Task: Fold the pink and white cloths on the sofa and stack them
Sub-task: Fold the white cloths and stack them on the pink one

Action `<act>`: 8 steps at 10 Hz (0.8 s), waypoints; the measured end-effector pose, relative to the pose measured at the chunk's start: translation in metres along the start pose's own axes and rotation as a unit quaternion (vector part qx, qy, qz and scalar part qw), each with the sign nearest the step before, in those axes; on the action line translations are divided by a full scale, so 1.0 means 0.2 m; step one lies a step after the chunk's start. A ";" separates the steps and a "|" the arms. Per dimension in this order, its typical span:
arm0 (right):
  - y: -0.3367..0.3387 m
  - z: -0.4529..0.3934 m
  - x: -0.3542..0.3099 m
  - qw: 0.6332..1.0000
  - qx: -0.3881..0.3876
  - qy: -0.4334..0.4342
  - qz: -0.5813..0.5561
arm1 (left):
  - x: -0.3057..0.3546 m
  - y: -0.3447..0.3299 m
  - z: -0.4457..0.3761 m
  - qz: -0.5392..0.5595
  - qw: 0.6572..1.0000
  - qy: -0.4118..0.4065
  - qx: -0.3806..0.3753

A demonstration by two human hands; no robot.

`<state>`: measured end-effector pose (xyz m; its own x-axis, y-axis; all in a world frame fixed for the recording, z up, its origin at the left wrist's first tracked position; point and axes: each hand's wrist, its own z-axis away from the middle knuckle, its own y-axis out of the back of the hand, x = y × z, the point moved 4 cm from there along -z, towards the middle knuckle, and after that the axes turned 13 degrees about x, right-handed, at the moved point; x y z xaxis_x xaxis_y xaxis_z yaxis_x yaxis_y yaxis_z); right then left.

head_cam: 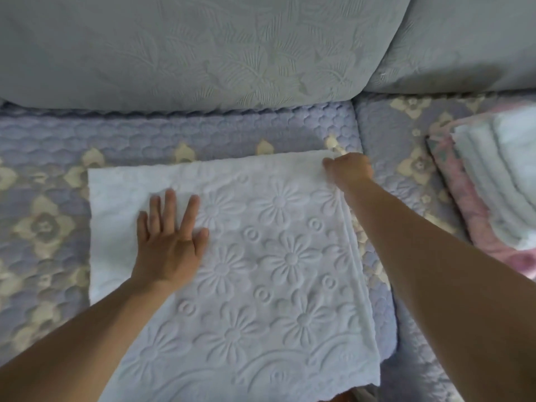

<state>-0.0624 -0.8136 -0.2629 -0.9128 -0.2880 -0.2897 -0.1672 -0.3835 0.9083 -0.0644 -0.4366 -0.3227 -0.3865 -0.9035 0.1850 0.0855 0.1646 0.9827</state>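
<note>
At the far left, a bare strip of the lilac quilted sofa seat cover with cream flower motifs [43,227] lies open beside the cloth, and another strip runs along behind it, below the grey-green leaf-embossed back cushions [188,47]. The white rectangular cloth embossed with daisies and rings [275,271] lies flat across the middle of the seat; its left edge is straight, its near edge hangs over the front of the seat, and its right edge shows a doubled fold line. The left hand [171,242] rests palm down on the cloth's left part, fingers spread and flat, gripping nothing. The right hand [349,168] is closed in a pinch on the cloth's far right corner, close to the seam between the two seat cushions. Right of that seam, a clear stretch of seat separates the cloth from a stack at the frame's right edge: a folded white ribbed cloth [504,175] lying on top of a folded pink patterned cloth [470,204].
</note>
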 end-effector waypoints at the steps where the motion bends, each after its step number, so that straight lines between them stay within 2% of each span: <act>1: -0.03 -0.07 -0.02 0.999 -0.031 -0.022 -0.034 | 0.01 0.00 -0.01 -0.009 1.000 0.008 -0.006; 2: -0.03 -0.13 -0.07 0.998 -0.012 0.006 -0.057 | 0.01 0.00 -0.02 -0.026 0.999 0.018 -0.023; 3: -0.03 -0.18 -0.12 0.979 -0.040 -0.024 -0.196 | 0.02 0.00 -0.03 -0.037 0.999 0.014 -0.028; 4: -0.03 -0.22 -0.11 0.974 -0.089 -0.081 -0.190 | 0.03 0.01 -0.03 -0.054 0.998 0.020 -0.022; 5: -0.04 -0.30 -0.05 0.971 -0.113 -0.091 -0.190 | 0.03 0.00 -0.04 -0.066 0.996 0.042 -0.035; 6: -0.05 -0.31 -0.04 0.981 -0.077 -0.043 -0.173 | 0.03 0.00 -0.04 -0.074 0.993 0.064 -0.061; 7: -0.04 -0.30 -0.08 0.981 -0.012 0.048 -0.188 | 0.02 0.00 -0.04 -0.086 0.990 0.077 -0.083; 8: -0.01 -0.27 -0.09 0.969 0.016 0.169 -0.178 | 0.02 0.00 -0.05 -0.090 0.988 0.077 -0.097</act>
<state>-0.0255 -0.8542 -0.2765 -0.6208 -0.4160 -0.6645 -0.4662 -0.4855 0.7395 -0.0574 -0.4440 -0.3215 -0.2687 -0.9631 -0.0108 0.2084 -0.0692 0.9756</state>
